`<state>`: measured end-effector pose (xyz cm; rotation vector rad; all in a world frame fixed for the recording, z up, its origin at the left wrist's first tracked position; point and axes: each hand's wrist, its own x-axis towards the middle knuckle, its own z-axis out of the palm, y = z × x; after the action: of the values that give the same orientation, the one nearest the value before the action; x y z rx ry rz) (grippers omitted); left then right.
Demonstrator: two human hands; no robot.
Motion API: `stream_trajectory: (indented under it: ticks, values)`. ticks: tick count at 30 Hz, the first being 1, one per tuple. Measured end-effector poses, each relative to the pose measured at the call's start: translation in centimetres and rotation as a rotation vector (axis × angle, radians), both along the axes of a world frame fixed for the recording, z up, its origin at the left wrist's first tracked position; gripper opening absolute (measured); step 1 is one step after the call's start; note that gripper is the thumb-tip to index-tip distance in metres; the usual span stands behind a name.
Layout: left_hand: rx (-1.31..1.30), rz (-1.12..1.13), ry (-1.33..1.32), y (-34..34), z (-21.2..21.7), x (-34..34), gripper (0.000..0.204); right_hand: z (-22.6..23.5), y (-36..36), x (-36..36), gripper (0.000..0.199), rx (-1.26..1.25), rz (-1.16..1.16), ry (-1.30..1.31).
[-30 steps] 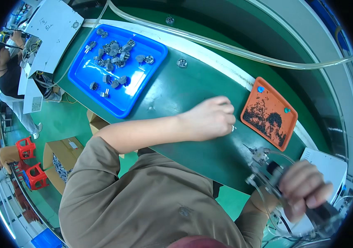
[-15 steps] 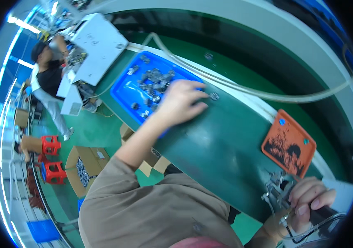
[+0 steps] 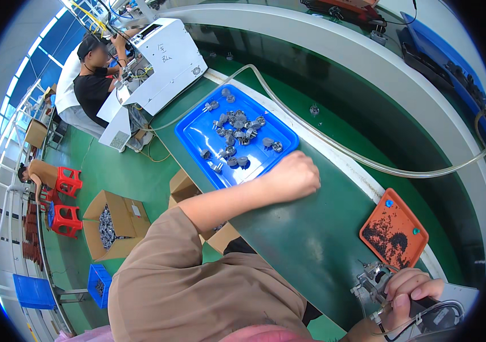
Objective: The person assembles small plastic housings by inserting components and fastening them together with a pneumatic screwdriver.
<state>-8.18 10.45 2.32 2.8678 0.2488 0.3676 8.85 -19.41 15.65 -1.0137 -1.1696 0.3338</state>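
My left hand (image 3: pixel 295 176) is closed over the green table, just off the near right corner of a blue tray (image 3: pixel 196 161). Whatever its curled fingers hold is hidden. Several grey round plug-like parts with metal pins (image 3: pixel 243 131) lie loose in that tray. At the lower right, my right hand (image 3: pixel 414 288) is closed beside a small metal fixture (image 3: pixel 373 279) with thin hoses. Its fingers bend together against the thumb, and I cannot make out what is between them. Just beyond it an orange tray (image 3: pixel 368 219) holds many tiny black pieces (image 3: pixel 391 236).
A clear hose (image 3: pixel 362 157) runs along the table's far edge. The white machine (image 3: pixel 169 65) stands at the table's far left, near a person (image 3: pixel 90 85). An open cardboard box of parts (image 3: pixel 132 225) and red stools (image 3: pixel 67 219) are on the floor.
My left hand has drawn back from the blue tray's right edge toward me, its fingers now curled in. A loose part beside the tray no longer shows there. My right hand stays by the fixture.
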Motion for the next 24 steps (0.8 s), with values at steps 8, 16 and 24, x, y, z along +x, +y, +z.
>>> stream_trajectory:
  ticks: [8, 16, 24]
  values:
    - [-0.145, -0.416, 0.069, -8.8, 0.2, 4.7, 0.012, -1.2, 0.6, 0.4, 0.03, 0.068, 0.001, 0.028]
    - [-0.366, -0.593, -0.216, -10.0, -3.7, 6.4, 0.019, -0.4, 0.5, 3.3, 0.032, -0.023, 0.197, -0.001]
    - [-0.361, -0.576, -0.2, -10.3, -4.0, 6.4, 0.012, -0.9, -0.2, 4.7, 0.023, -0.197, 0.296, -0.041]
